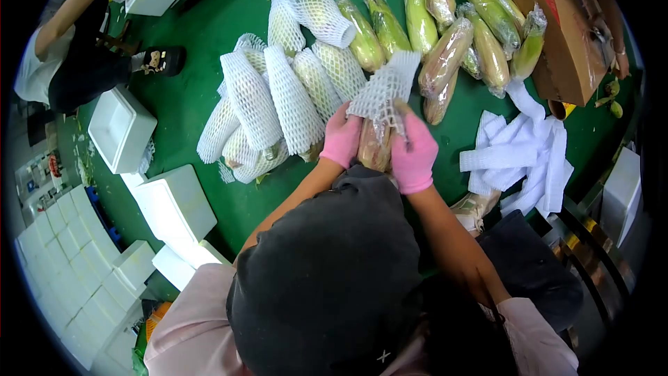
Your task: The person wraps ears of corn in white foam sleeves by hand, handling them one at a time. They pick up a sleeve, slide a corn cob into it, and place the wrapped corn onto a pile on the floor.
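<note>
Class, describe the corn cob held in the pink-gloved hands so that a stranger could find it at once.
On the green table, find the left hand and right hand in pink gloves at its near edge. Between them is the cob, in clear wrap. Unlike the netted cobs leftward and the unnetted cobs beyond, its foam net covers only its far end.
</note>
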A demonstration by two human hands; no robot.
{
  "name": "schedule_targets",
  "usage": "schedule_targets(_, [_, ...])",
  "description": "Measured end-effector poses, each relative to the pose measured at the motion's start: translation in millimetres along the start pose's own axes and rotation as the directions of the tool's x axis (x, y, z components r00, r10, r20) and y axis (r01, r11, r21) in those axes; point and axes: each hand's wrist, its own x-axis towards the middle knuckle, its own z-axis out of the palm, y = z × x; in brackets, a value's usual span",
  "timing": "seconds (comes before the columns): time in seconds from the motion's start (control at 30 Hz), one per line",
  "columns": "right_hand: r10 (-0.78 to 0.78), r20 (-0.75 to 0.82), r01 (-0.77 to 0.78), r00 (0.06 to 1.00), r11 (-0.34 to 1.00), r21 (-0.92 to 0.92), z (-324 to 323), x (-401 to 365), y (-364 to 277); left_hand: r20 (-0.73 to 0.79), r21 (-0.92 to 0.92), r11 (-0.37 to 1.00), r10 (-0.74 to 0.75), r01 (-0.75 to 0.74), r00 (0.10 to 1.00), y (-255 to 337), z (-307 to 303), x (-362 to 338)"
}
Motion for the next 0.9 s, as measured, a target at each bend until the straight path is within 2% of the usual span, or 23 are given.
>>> schedule_targets(0.03, [-0.036, 0.046, 0.039, 0.998, 0.996, -0.081, -3, -7, -5, -0.03, -0.02, 1.0, 0.005, -0.005, 1.0, 0, -3, -7])
schedule_targets(0.07, [-0.084, 0.046, 0.087, 0.995, 0.994, -0.06, -2, -14, -4, -0.059, -0.039, 0.999, 0.009, -0.011, 0.998, -1, -6, -14])
schedule_targets(0.1, [-0.11, 0.091, 0.121, 0.99, 0.985, -0.119, -5, -13, -6, -0.088, -0.059, 0.998, 0.012, -0.018, 0.996, -2, -7, -21])
schedule_targets(0.13, [-0.135, 0.137, 0.159, 0.981, 0.972, -0.176, -12, -8, -9, -0.159, -0.082, 0.996, 0.012, -0.025, 0.987, -8, -8, -24])
schedule_targets(0.17, [-0.157, 0.183, 0.197, 0.971, 0.953, -0.229, -17, -3, -13, -0.117, 0.052, 0.991, 0.126, -0.12, 0.985, 2, -6, -26])
schedule_targets(0.2, [-0.224, 0.059, 0.231, 0.973, 0.943, -0.24, -13, 12, -10, -0.061, 0.179, 0.96, 0.228, -0.214, 0.972, 14, -4, -29])
schedule_targets(0.23, [-0.205, -0.041, 0.189, 0.978, 0.95, -0.247, -14, 27, -16, 0.004, 0.296, 0.906, 0.316, -0.303, 0.949, 19, -3, -34])
schedule_targets(0.27, [-0.104, -0.079, 0.086, 0.991, 0.973, -0.213, -13, 42, -24, 0.007, 0.319, 0.875, 0.382, -0.364, 0.924, 14, 1, -34])
schedule_targets(0.3, [-0.007, -0.117, -0.014, 0.993, 0.984, -0.176, -10, 54, -29, 0.071, 0.283, 0.918, 0.268, -0.277, 0.961, 7, 1, -30])
schedule_targets(0.37, [-0.005, -0.031, -0.003, 0.999, 0.971, -0.241, -2, 60, -8, 0.053, 0.239, 0.949, 0.198, -0.205, 0.979, -5, 6, -25])
schedule_targets(0.4, [0.001, 0.011, 0.002, 1.0, 0.961, -0.278, -1, 61, 0, 0.018, 0.259, 0.958, 0.12, -0.121, 0.993, -5, 8, -25])
schedule_targets(0.47, [-0.12, 0.101, 0.138, 0.988, 0.97, -0.199, -7, 49, -10, -0.059, 0.29, 0.955, -0.047, 0.062, 0.997, 5, 12, -31])
schedule_targets(0.5, [-0.179, 0.149, 0.202, 0.972, 0.968, -0.152, -10, 39, -17, -0.051, 0.147, 0.986, -0.071, 0.078, 0.996, -4, 10, -29])
schedule_targets(0.57, [-0.197, 0.201, 0.218, 0.96, 0.972, -0.089, -14, 26, -21, -0.028, -0.138, 0.984, -0.114, 0.109, 0.993, -20, 4, -23])
schedule_targets(0.7, [-0.236, 0.291, 0.26, 0.927, 0.964, -0.049, -29, 19, -22, -0.041, -0.026, 0.995, -0.1, 0.099, 0.994, -10, 6, -30])
schedule_targets(0.8, [-0.271, 0.374, 0.266, 0.887, 0.962, 0.065, -31, 18, -40, 0.025, -0.267, 0.95, 0.178, -0.165, 0.984, -9, 14, -30])
schedule_targets(0.83, [-0.264, 0.362, 0.251, 0.894, 0.964, 0.083, -28, 21, -44, 0.131, -0.515, 0.851, 0.196, -0.102, 0.972, -10, 17, -28])
schedule_targets(0.87, [-0.257, 0.351, 0.236, 0.9, 0.966, 0.103, -26, 24, -47, 0.227, -0.718, 0.696, 0.239, -0.003, 0.944, -10, 21, -24])
schedule_targets(0.9, [-0.248, 0.34, 0.218, 0.907, 0.968, 0.122, -25, 26, -48, 0.255, -0.604, 0.796, 0.142, 0.043, 0.957, -9, 20, -22])
